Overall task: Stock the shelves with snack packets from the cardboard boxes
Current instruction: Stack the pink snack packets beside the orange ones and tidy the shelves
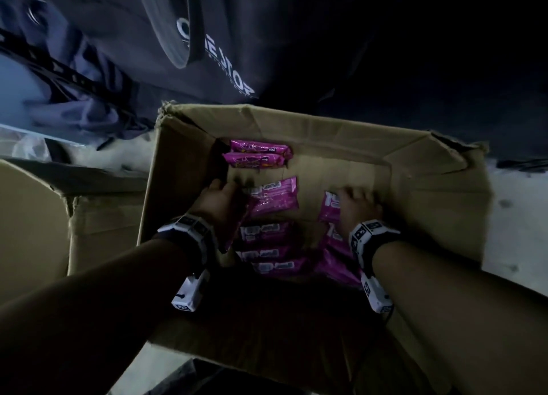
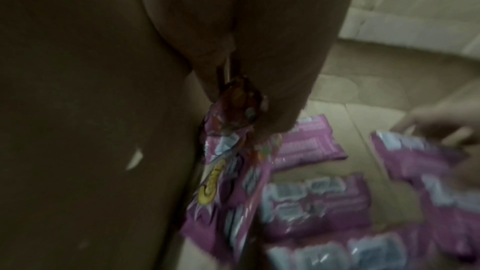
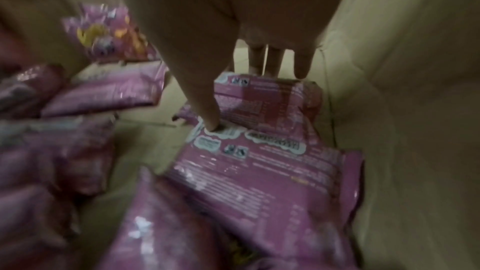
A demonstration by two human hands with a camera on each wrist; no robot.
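An open cardboard box [image 1: 430,169] holds several pink snack packets. Two packets [image 1: 258,154] stand at its far wall, and others [image 1: 267,246] lie in a row along the middle. My left hand [image 1: 219,199] [image 2: 244,89] is inside the box at the left and grips one packet [image 1: 235,234] [image 2: 228,171] on edge between thumb and fingers. My right hand [image 1: 355,207] [image 3: 244,98] reaches in on the right. Its straight fingers [image 3: 272,63] and thumb span a flat packet [image 1: 327,209] [image 3: 285,110] and touch it. More packets [image 3: 246,192] lie nearer the wrist.
A second cardboard box [image 1: 35,216] stands to the left. A person in a dark printed shirt [image 1: 213,53] is just beyond the open box. Pale floor [image 1: 519,216] shows to the right. Bare cardboard bottom [image 1: 341,172] shows between the packets.
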